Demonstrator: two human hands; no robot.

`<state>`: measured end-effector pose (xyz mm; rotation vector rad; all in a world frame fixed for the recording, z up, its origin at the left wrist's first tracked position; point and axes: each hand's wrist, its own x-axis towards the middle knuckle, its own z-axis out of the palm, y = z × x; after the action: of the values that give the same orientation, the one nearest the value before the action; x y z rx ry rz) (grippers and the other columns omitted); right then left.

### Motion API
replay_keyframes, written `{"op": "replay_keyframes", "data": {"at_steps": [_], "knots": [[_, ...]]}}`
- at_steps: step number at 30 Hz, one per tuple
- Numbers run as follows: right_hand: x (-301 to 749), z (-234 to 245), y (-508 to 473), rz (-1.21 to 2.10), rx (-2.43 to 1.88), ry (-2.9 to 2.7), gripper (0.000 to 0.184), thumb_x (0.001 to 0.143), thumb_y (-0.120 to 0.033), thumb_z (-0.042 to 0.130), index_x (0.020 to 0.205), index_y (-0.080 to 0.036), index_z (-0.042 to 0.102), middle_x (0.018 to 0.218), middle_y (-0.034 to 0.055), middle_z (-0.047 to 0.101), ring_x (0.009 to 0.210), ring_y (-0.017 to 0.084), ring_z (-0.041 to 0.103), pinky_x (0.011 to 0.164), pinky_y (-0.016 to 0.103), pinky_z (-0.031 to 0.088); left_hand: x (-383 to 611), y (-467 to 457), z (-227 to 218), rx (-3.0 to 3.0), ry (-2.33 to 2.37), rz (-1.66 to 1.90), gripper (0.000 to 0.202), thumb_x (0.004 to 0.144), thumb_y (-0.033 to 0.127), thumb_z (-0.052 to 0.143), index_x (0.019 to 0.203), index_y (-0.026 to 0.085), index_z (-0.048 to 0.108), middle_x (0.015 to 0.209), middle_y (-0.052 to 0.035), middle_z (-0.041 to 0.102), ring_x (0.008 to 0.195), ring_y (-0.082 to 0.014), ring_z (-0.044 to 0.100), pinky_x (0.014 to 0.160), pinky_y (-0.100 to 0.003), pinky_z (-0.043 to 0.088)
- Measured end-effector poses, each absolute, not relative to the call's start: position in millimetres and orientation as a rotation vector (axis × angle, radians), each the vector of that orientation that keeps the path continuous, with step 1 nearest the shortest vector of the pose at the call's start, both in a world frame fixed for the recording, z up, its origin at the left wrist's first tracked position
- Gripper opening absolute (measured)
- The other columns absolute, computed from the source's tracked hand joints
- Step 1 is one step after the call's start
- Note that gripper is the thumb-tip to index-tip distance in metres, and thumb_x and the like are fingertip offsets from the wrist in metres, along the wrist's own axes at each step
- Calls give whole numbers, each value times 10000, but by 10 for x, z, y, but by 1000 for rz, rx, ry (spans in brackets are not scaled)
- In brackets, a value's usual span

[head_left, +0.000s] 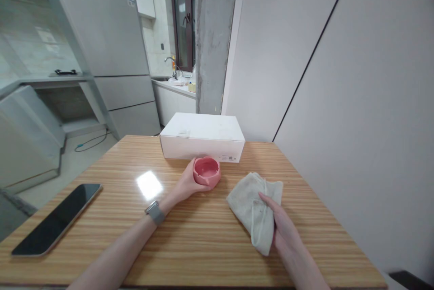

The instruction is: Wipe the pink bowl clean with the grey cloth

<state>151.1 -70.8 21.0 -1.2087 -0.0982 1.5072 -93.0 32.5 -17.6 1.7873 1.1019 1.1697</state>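
Note:
A small pink bowl with a notched rim, like an ashtray (213, 181), is gripped from its left side by my left hand (190, 181). Its hollow faces up and I see nothing inside. It is just in front of the white box; I cannot tell whether it rests on the table or is slightly raised. My right hand (280, 217) is closed on a folded grey-beige cloth (252, 204), thumb on top and the other fingers hidden beneath. The cloth is to the right of the ashtray, apart from it.
A white box (203, 147) stands at the back of the wood-grain table (190, 249). A dark phone or tablet (57, 220) lies at the left edge. A pale wall (339, 114) runs along the right; a fridge (101, 23) stands beyond the table.

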Motion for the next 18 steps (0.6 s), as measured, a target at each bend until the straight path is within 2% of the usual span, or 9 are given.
{"op": "replay_keyframes", "data": {"at_steps": [3, 5, 9, 12, 13, 15, 18], "knots": [[1413, 230, -410, 1316, -1208, -292, 313, 705, -257, 710, 995, -155, 645, 838, 57, 744, 760, 223, 705, 703, 318, 563, -915, 284, -120, 1785, 1133, 1178, 828, 490, 314, 850, 1215, 204, 466, 1200, -80, 575, 1101, -257, 562, 964, -407, 433], [1291, 198, -185, 1171, -1185, -463, 315, 687, -306, 719, 954, -150, 660, 865, 63, 742, 811, 230, 698, 698, 310, 553, -895, 248, -63, 1785, 1185, 1229, 855, 451, 302, 861, 1203, 203, 466, 1191, -83, 566, 1094, -267, 562, 961, -419, 433], [973, 96, 129, 1146, -1123, -595, 381, 630, -403, 755, 899, -141, 692, 874, 65, 740, 859, 241, 682, 737, 305, 528, -803, 106, 27, 1772, 1141, 1299, 946, 425, 294, 867, 1248, 205, 410, 1251, -103, 512, 1150, -281, 526, 989, -428, 416], [777, 59, 150, 1128, -1046, -660, 391, 683, -474, 697, 899, -147, 707, 889, 58, 738, 869, 237, 675, 772, 311, 513, -713, -23, 77, 1633, 1000, 1293, 1002, 407, 277, 876, 1277, 223, 383, 1295, -99, 497, 1190, -282, 499, 1023, -422, 392], [737, 57, 129, 1108, -1033, -660, 392, 705, -485, 674, 897, -145, 709, 888, 57, 738, 866, 235, 674, 777, 313, 510, -691, -53, 93, 1539, 926, 1267, 970, 439, 289, 869, 1281, 234, 391, 1312, -93, 496, 1203, -279, 491, 1029, -414, 389], [695, 64, 75, 1055, -1038, -616, 390, 728, -484, 654, 904, -140, 705, 893, 53, 735, 864, 228, 669, 783, 314, 506, -663, -80, 118, 1256, 754, 1173, 791, 607, 412, 787, 1290, 252, 419, 1357, -85, 488, 1234, -277, 474, 1017, -407, 404], [690, 62, 4, 992, -1038, -556, 394, 734, -468, 659, 946, -137, 684, 933, 53, 726, 877, 221, 660, 792, 320, 506, -655, -60, 130, 804, 571, 1028, 555, 844, 555, 500, 1298, 236, 466, 1366, -81, 506, 1250, -264, 473, 973, -390, 446]]}}
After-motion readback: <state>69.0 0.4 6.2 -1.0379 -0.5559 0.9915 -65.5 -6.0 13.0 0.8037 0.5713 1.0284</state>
